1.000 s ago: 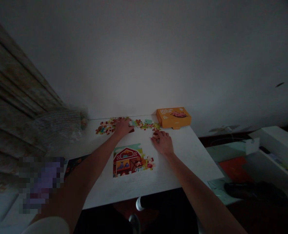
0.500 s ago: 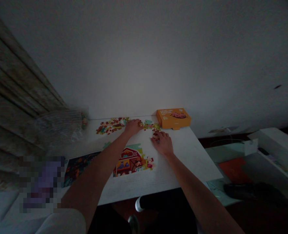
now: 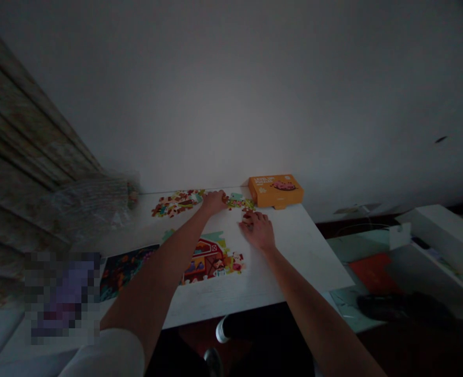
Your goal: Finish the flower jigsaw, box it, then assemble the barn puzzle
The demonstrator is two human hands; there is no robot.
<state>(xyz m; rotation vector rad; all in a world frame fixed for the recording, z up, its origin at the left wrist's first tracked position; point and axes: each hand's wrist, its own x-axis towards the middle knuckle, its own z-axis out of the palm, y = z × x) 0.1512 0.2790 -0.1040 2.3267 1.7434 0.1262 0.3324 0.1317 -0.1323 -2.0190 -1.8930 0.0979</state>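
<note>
My left hand [image 3: 214,203] reaches to the back of the white table, its fingers curled down among loose jigsaw pieces; a brown puzzle piece [image 3: 225,199] shows at its fingertips. To the right and a little nearer, my right hand [image 3: 260,230] is bent, with a brownish puzzle piece [image 3: 247,220] between thumb and fingers. Loose pieces [image 3: 176,203] are spread to the left of my left hand, and green ones [image 3: 237,202] lie between the hands and the box. Nearer me is a partly joined puzzle [image 3: 203,264] with a red barn and a farmer; my left forearm hides part of it.
An orange puzzle box [image 3: 277,193] stands at the back right against the wall. A dark printed sheet [image 3: 123,269] lies on the left of the white table [image 3: 294,262]. Bubble wrap [image 3: 92,207] sits at the back left; an open white box [image 3: 431,262] is at far right.
The whole view has shifted slightly, moving the scene a little to the left. Both hands stay in nearly the same places over the table, with no clear change in the pieces.
</note>
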